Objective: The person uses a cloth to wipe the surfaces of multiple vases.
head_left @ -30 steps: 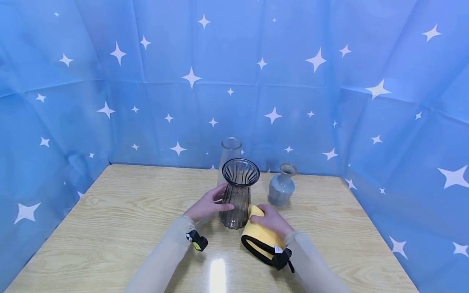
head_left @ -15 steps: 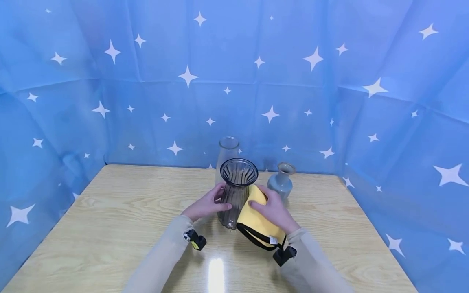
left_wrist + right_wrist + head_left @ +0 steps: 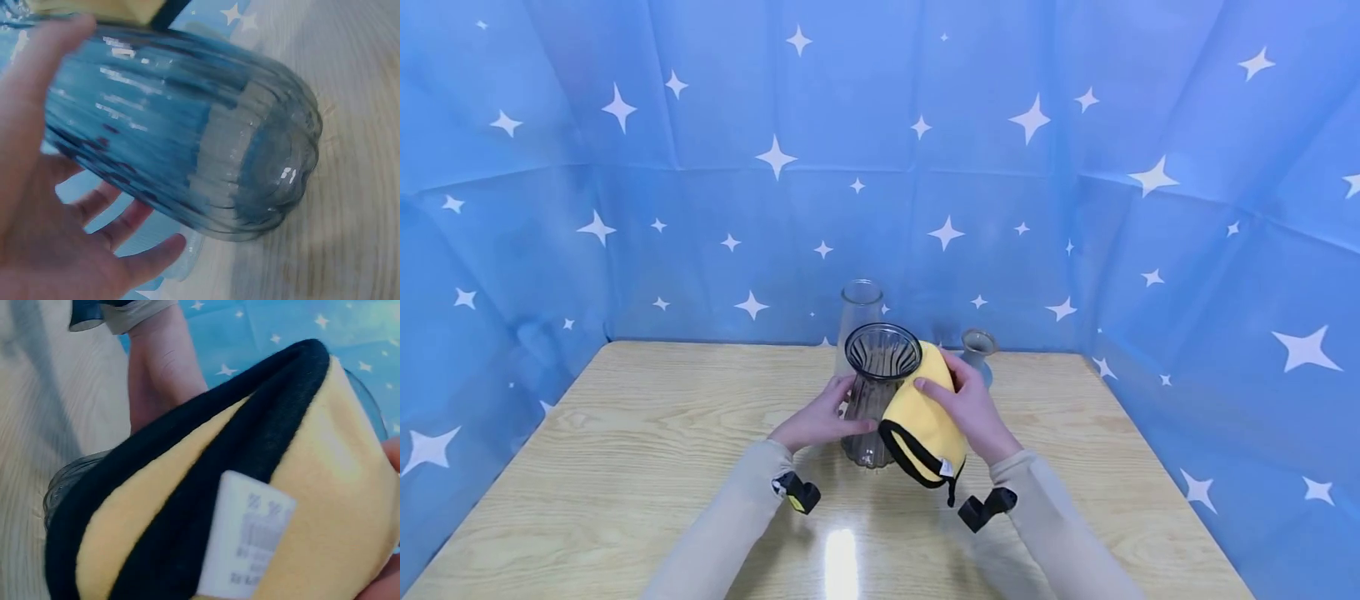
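A smoky grey ribbed glass vase [image 3: 867, 406] with a flared rim stands in the middle of the table. My left hand [image 3: 818, 420] grips its left side, thumb in front and fingers behind; in the left wrist view the vase's fluted base [image 3: 275, 150] shows close up. My right hand [image 3: 976, 410] pinches a folded yellow cleaning cloth [image 3: 927, 410] with black edging against the vase's right side, just below the rim. The cloth's white label [image 3: 247, 540] faces the right wrist camera. Most of the vase is hidden behind the cloth in that view.
Just behind the grey vase is a taller clear glass vase [image 3: 856, 319]. A small blue-grey vase [image 3: 979, 348] stands back right, partly covered by the right hand. Blue star-patterned curtains [image 3: 730, 200] enclose the back and sides of the wooden table [image 3: 685, 417].
My right hand has slid the cloth upward along the vase's right side, from near the base to just under the rim. My left hand keeps its hold on the vase.
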{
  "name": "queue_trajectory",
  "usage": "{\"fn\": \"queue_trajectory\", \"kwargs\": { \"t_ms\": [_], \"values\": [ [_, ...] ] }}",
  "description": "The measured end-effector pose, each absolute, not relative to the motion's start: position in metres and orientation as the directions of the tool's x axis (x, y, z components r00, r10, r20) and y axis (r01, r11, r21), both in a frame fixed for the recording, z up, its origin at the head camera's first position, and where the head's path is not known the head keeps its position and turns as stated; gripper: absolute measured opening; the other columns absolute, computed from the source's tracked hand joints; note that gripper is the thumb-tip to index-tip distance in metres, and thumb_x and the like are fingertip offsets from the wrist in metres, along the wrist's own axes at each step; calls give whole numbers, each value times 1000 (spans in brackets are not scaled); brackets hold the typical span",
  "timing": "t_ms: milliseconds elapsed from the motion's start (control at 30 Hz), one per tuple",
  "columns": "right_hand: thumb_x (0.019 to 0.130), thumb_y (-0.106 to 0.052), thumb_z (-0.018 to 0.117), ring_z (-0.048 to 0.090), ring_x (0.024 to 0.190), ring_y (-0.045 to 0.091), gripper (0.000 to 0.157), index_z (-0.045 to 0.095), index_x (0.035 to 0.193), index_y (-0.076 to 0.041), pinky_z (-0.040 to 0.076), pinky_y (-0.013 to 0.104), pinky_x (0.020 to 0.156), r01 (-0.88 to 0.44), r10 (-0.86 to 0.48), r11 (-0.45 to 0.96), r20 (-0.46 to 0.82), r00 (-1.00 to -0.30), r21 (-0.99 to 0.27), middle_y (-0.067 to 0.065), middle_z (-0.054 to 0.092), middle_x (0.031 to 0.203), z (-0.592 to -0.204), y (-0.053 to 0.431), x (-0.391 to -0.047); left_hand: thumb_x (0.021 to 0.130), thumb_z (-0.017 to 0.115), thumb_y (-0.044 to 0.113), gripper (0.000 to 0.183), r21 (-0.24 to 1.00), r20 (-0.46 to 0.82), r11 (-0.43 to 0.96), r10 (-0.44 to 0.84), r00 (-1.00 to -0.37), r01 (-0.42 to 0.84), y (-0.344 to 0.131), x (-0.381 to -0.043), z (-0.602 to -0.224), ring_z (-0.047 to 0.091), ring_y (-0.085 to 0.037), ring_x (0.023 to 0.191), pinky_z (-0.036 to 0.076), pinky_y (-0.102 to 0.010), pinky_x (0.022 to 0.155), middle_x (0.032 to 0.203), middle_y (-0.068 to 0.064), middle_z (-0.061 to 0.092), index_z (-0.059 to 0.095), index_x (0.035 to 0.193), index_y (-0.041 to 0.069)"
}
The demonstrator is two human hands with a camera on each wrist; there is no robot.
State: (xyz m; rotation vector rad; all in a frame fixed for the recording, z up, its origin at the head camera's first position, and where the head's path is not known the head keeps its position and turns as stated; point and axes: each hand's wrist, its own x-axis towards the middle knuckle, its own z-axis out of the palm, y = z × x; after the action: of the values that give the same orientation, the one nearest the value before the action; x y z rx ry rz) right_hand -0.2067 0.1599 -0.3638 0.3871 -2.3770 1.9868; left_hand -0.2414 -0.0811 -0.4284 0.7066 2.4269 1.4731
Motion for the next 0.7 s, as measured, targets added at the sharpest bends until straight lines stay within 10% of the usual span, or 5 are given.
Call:
{"fn": "queue_trajectory", "kwargs": {
  "t_ms": [700],
  "values": [
    [93,-9,63,64,86,23,59,37,144,4,55,34,72,-231,-296,340,129,-946,-912,17,61,112,-412,160,-205,83,75,12,71,945,114,217,484,-867,246,-82,-237,-432,43,-38,128,43,-48,100,139,-15,45,38,144,9]
  ]
}}
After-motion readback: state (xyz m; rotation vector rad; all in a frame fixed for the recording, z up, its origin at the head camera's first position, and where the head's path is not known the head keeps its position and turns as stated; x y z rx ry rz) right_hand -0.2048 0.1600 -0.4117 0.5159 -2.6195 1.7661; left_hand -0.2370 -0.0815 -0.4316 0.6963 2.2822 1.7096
